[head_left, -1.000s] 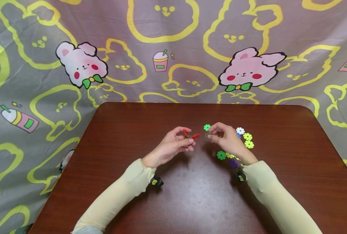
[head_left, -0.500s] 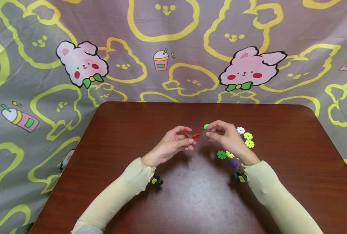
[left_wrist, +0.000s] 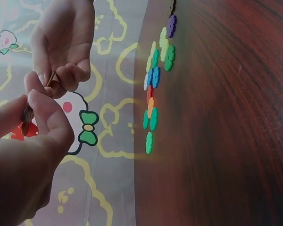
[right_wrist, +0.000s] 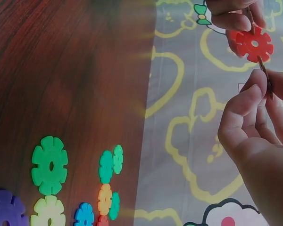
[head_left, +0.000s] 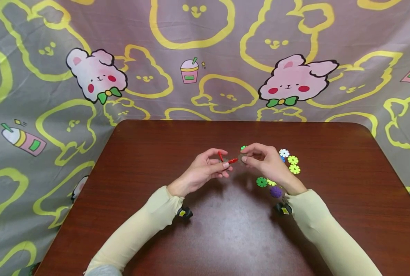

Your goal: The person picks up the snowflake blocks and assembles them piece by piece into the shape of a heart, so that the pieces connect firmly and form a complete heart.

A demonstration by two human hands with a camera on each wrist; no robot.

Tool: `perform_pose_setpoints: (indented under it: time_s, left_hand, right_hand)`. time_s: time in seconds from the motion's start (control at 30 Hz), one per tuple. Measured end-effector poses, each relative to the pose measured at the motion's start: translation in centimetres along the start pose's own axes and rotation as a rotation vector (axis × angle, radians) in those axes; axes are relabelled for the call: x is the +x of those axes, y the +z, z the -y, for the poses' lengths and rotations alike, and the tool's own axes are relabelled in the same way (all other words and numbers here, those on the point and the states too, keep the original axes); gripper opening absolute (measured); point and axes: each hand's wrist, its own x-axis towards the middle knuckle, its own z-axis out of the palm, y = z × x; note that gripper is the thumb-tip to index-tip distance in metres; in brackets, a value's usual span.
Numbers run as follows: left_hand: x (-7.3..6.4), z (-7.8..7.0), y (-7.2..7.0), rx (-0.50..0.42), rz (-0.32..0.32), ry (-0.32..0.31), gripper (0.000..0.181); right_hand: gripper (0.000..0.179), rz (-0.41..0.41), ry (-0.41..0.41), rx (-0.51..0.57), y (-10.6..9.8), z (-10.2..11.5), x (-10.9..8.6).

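Observation:
Above the table, my left hand (head_left: 203, 170) pinches a small linked piece of slotted flower-shaped discs. It has a brownish disc (left_wrist: 27, 114) between thumb and fingers and red ones (head_left: 232, 161) slotted at angles to it. My right hand (head_left: 270, 163) faces it and pinches a single brownish disc (right_wrist: 262, 67) between thumb and fingertips. In the right wrist view, this disc stands edge-on right at the rim of a red disc (right_wrist: 264, 45), overlapping its lower notch. Fingers hide much of both brownish discs.
Loose slotted discs lie on the brown table (head_left: 156, 145) around and beneath my right hand: a purple disc (head_left: 275, 192), a dark green disc (head_left: 261, 182), a white disc (head_left: 284, 153), yellow discs (head_left: 294, 169) and several others. A patterned cloth (head_left: 222, 65) hangs behind the table.
My right hand has moved slightly left with its brownish disc, closing the gap to the red disc. The left hand stays nearly in place, its piece shifting slightly right.

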Motion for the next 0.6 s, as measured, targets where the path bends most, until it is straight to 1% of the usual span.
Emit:
perform_pose_setpoints:
  time_s: [0.17,0.33,0.47,0.6]
  left_hand:
    - [-0.02,0.11,-0.11,0.015,-0.006,0.011,0.036]
    - [0.00,0.30,-0.14,0.035,-0.025,0.029,0.038]
    - [0.00,0.37,-0.08,0.062,-0.053,0.059,0.039]
    - [0.07,0.44,0.02,0.089,-0.077,0.077,0.041]
  right_hand:
    - [0.021,0.016,0.008,0.009,0.13,-0.01,0.04]
    - [0.022,0.005,0.006,0.020,0.25,0.09,0.06]
    - [0.022,0.003,0.041,0.050,0.29,0.16,0.06]
    - [0.021,0.005,0.070,0.045,0.36,0.16,0.05]
